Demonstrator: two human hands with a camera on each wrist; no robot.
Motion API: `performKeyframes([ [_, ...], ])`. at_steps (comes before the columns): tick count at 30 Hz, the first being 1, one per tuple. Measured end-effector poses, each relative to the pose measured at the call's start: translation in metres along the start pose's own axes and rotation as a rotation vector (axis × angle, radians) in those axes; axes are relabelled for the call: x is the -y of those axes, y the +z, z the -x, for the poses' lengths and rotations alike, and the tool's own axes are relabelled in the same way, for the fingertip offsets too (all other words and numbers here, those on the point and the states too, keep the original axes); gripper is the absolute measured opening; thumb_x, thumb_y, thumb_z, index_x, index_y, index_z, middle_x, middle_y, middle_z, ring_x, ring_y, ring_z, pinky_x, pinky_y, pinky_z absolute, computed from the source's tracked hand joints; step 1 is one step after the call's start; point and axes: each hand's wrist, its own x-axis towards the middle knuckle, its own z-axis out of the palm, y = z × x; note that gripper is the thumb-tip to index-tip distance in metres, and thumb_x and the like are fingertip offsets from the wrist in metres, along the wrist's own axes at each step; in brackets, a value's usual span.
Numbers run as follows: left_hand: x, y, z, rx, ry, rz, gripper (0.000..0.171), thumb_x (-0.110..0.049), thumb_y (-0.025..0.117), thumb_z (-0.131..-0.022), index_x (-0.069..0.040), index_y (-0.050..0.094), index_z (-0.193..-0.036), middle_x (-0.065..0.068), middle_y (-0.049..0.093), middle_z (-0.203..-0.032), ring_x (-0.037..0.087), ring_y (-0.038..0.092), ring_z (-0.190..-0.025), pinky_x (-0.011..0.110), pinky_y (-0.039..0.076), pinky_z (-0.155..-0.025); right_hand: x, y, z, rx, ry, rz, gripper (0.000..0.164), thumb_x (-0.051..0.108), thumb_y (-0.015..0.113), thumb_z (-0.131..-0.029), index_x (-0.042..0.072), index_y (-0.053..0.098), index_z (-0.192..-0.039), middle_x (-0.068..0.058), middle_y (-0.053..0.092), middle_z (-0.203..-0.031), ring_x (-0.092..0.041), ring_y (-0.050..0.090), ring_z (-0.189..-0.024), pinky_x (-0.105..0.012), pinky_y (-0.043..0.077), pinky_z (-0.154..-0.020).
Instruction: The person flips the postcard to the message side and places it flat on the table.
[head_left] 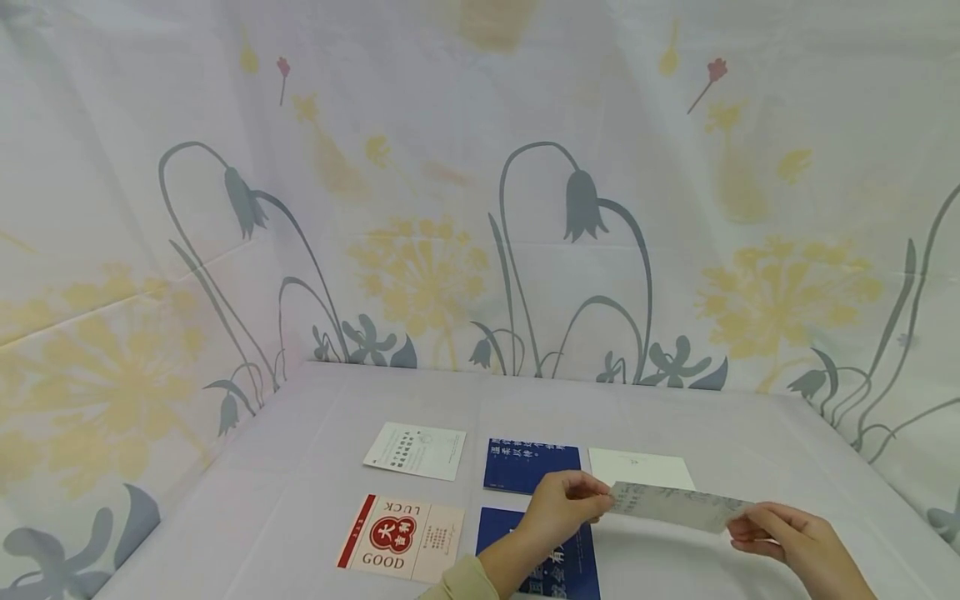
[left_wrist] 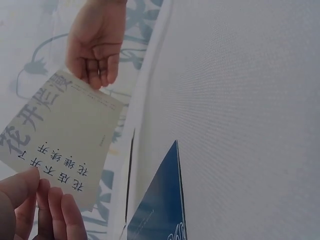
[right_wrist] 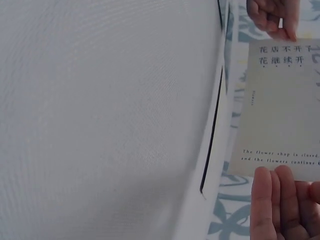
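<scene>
Nearly closed, the left hand (head_left: 558,510) and right hand (head_left: 791,535) pinch the card (head_left: 675,507) at opposite ends, seemingly for positioning, which probably needs level lowering.

Left hand (left_wrist: 44,210) pinched card (left_wrist: 75,120) at near edge; right hand (left_wrist: 97,42) held far edge; blue card (left_wrist: 165,195) lay on table (left_wrist: 240,125).

Held paper card (head_left: 678,507), smooth and matt; dark blue cards (head_left: 532,468), also smooth paper; white cloth-like table cover (head_left: 300,500), finely textured (almost woven up close); printed fabric-looking backdrop (head_left: 450,100), softly creased.
</scene>
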Motion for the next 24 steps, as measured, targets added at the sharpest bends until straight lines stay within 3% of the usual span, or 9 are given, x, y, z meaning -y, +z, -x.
performKeyframes([
  [4, 0.002, -0.001, 0.0, 0.02, -0.002, 0.023, 0.005, -0.01, 0.07, -0.082, -0.006, 0.072, -0.086, -0.004, 0.065, -0.076, 0.008, 0.06, -0.068, 0.026, 0.054, -0.065, 0.005, -0.001, 0.003, 0.027, 0.009, 0.011, 0.031, 0.012, 0.043, -0.1, -0.013, 0.063, -0.099, -0.011, 0.068, -0.087, -0.02, 0.067, -0.078, -0.032, 0.055, -0.072],
  [9, 0.003, -0.002, 0.001, 0.026, -0.031, 0.061, 0.008, -0.008, 0.07, -0.082, -0.003, 0.073, -0.088, 0.0, 0.068, -0.078, 0.008, 0.062, -0.068, 0.026, 0.055, -0.066, 0.005, -0.007, 0.004, 0.13, -0.041, -0.043, 0.027, 0.009, 0.044, -0.1, -0.002, 0.067, -0.094, -0.008, 0.069, -0.086, -0.02, 0.067, -0.079, -0.031, 0.054, -0.072],
  [16, 0.002, -0.001, 0.002, 0.023, -0.055, 0.079, 0.009, -0.008, 0.069, -0.083, -0.002, 0.074, -0.088, 0.003, 0.069, -0.078, 0.011, 0.065, -0.069, 0.026, 0.055, -0.065, 0.001, -0.013, 0.003, 0.204, -0.018, -0.114, 0.027, 0.01, 0.046, -0.099, 0.012, 0.072, -0.091, -0.007, 0.069, -0.089, -0.019, 0.067, -0.083, -0.032, 0.054, -0.076],
  [21, 0.001, 0.0, 0.003, 0.027, -0.052, 0.098, 0.015, -0.012, 0.068, -0.084, 0.001, 0.073, -0.087, 0.005, 0.07, -0.077, 0.014, 0.066, -0.069, 0.028, 0.055, -0.064, -0.001, -0.017, 0.004, 0.253, -0.012, -0.127, 0.028, 0.01, 0.045, -0.099, 0.011, 0.072, -0.094, -0.007, 0.069, -0.091, -0.019, 0.067, -0.085, -0.032, 0.053, -0.077],
  [24, 0.001, 0.0, 0.003, 0.03, -0.056, 0.11, 0.015, -0.012, 0.068, -0.084, 0.002, 0.073, -0.088, 0.006, 0.07, -0.077, 0.014, 0.066, -0.068, 0.029, 0.055, -0.065, -0.001, -0.018, 0.005, 0.238, 0.001, -0.097, 0.026, 0.013, 0.046, -0.099, 0.009, 0.072, -0.097, -0.005, 0.069, -0.094, -0.019, 0.067, -0.087, -0.031, 0.053, -0.078],
])
